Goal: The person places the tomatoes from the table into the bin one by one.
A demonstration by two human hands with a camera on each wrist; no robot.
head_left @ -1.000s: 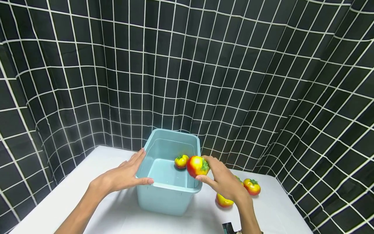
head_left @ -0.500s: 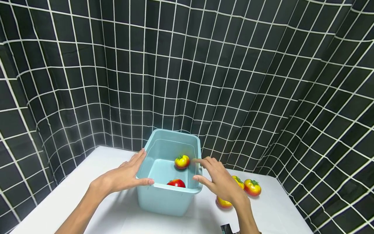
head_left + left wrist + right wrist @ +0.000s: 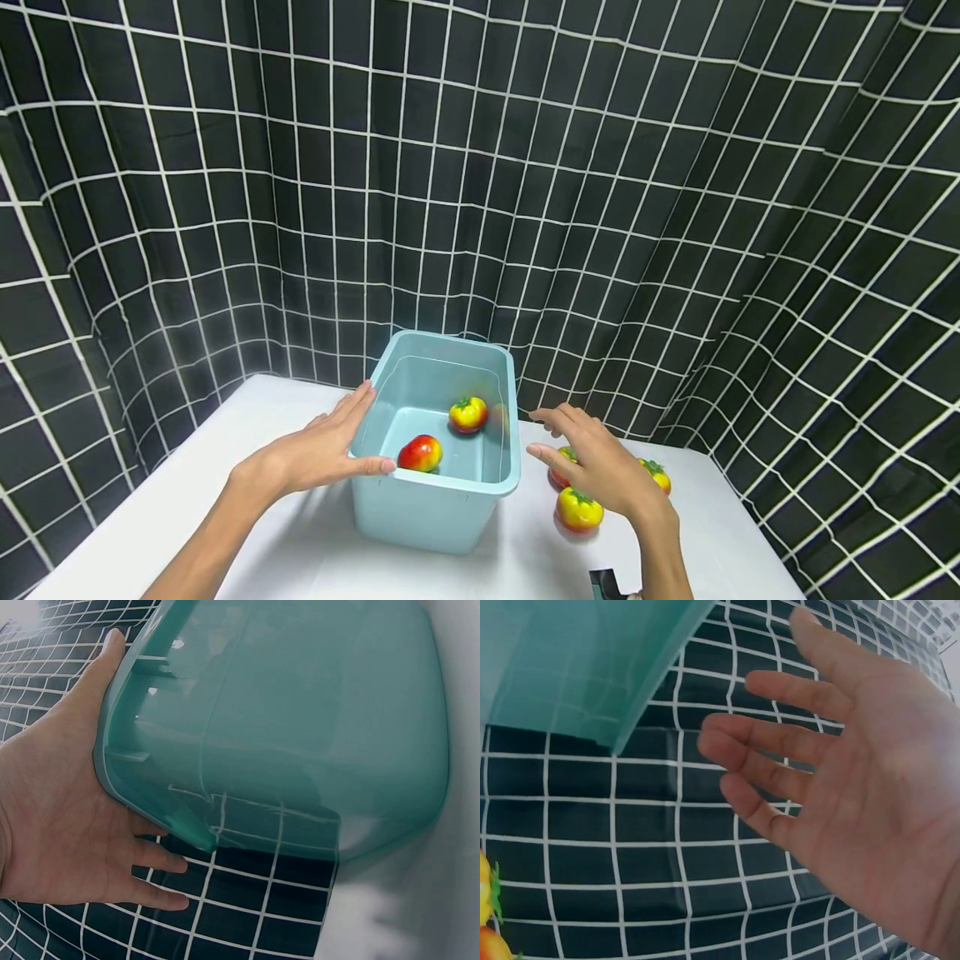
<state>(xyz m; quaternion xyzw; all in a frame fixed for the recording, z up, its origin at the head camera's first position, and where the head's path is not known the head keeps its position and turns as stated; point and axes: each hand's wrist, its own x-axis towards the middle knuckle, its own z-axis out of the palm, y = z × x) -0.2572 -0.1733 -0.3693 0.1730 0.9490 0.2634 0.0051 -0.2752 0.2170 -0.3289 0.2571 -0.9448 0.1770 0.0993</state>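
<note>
A light blue plastic bin [image 3: 427, 517] stands on the white table. Inside it lie two red-and-yellow fruits that look like tomatoes or persimmons: one fruit [image 3: 468, 415] toward the back right with its green leafy top up, another fruit [image 3: 420, 453] on its side near the front. My left hand [image 3: 315, 450] rests against the bin's left rim with straight fingers, the thumb over the front rim. Right of the bin, my right hand [image 3: 600, 462] hovers with relaxed fingers and holds nothing. Below it are a fruit [image 3: 579, 509], a partly hidden fruit [image 3: 562, 468] and another fruit [image 3: 657, 475].
The white table [image 3: 517, 567] ends at a black curtain [image 3: 480, 183] with a white grid, which surrounds the back and sides. A small dark device [image 3: 604, 583] shows beside the right wrist.
My right hand let a fruit go into the bin, and that fruit rolled left along the front. The hand then moved right, out over the loose fruits. My left hand stayed put.
</note>
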